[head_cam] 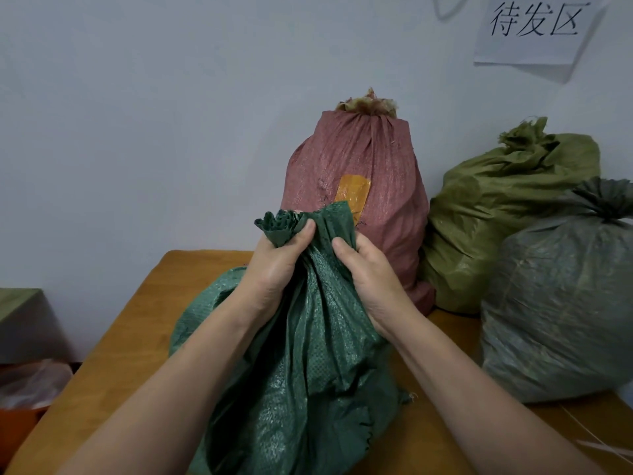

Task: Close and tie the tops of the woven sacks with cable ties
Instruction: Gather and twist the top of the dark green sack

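Two hands work on the dark green sack (308, 371), which I see mid-table (130, 330). Its long axis runs from 6 o'clock to 12 o'clock, with the bunched mouth pointing toward 12. The left hand (274, 269) is curled tight round the gathered neck. The right hand (370, 279), just beside it at 3 o'clock, grips loose folds of the same cloth. A tied red sack (359, 173) stands beyond at 12 o'clock.

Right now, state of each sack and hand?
Dark green woven sack: neck partly gathered, no tie on it.
Left hand: grips the bunched neck.
Right hand: grips fabric beside it.
Red woven sack: upright, top cinched shut.
Olive woven sack: top bunched shut.
Grey-green woven sack: top cinched shut.
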